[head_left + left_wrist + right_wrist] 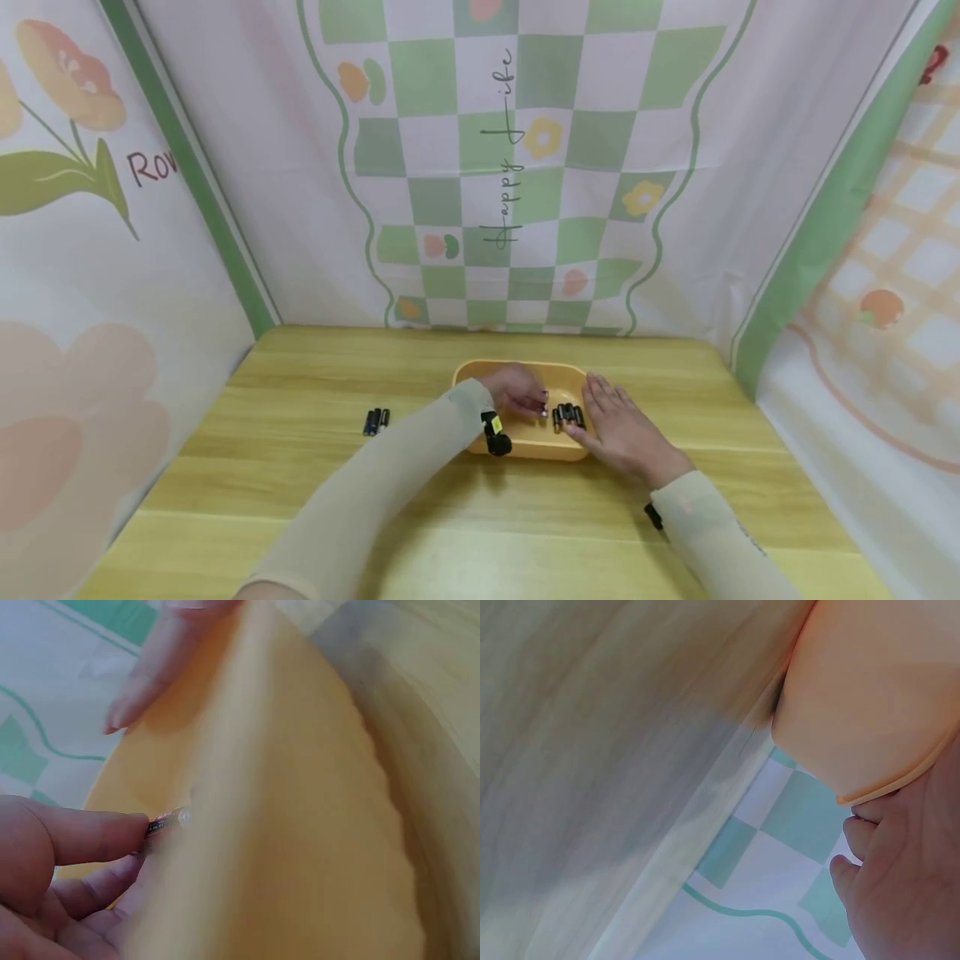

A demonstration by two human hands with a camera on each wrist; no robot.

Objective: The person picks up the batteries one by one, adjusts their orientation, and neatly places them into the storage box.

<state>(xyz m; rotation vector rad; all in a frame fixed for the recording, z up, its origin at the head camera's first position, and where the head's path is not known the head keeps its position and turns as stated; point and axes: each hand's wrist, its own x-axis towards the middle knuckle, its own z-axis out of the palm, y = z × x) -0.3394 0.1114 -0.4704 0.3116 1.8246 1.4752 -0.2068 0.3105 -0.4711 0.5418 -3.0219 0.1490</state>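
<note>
A yellow plastic tray [517,451] sits on the wooden table. My left hand [519,390] reaches down into it and pinches a battery [166,822] between thumb and fingers; the tray wall hides part of this in the left wrist view. Just right of that hand, several dark batteries [567,414] stand side by side at the tray's right end. With fingers extended, my right hand [626,433] rests along the right rim, its thumb close to those batteries. In the right wrist view the same hand [900,877] lies against the tray's outer wall [870,697].
Three more batteries [377,421] lie together on the table [300,492], left of the tray. A curtain with green checks [517,167] hangs behind the table's far edge, and printed cloth walls [90,350] stand at both sides.
</note>
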